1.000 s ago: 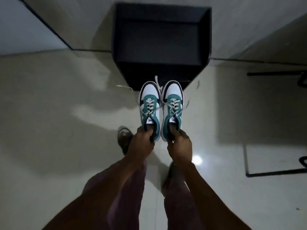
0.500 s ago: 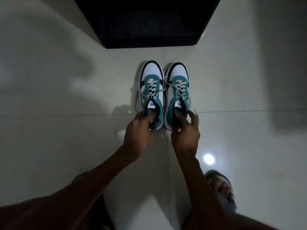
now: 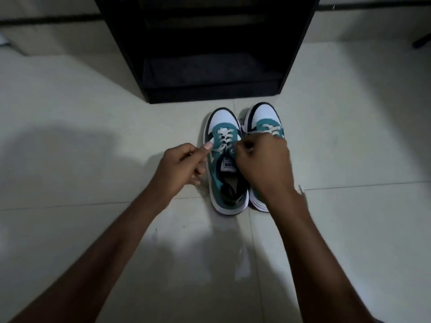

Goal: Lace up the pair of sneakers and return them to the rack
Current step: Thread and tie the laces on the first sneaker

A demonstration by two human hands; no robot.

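Note:
Two teal and white sneakers stand side by side on the tiled floor, toes toward the black rack [image 3: 210, 94]. The left sneaker [image 3: 225, 180] shows its open collar and cream laces. My left hand [image 3: 179, 166] is at its left side, thumb and finger pinched on one lace end. My right hand [image 3: 261, 164] is closed on the other lace end of the left sneaker and covers most of the right sneaker [image 3: 263, 117], whose toe and sole edge still show.
The rack's low shelf opens just beyond the toes. Pale floor tiles spread on all sides. A dark line runs along the wall base at the far left, and a dark bar shows at the far right [image 3: 419, 41].
The sneakers went from held in the air to standing on the floor. Both hands left the heels and moved up to the laces of the left sneaker.

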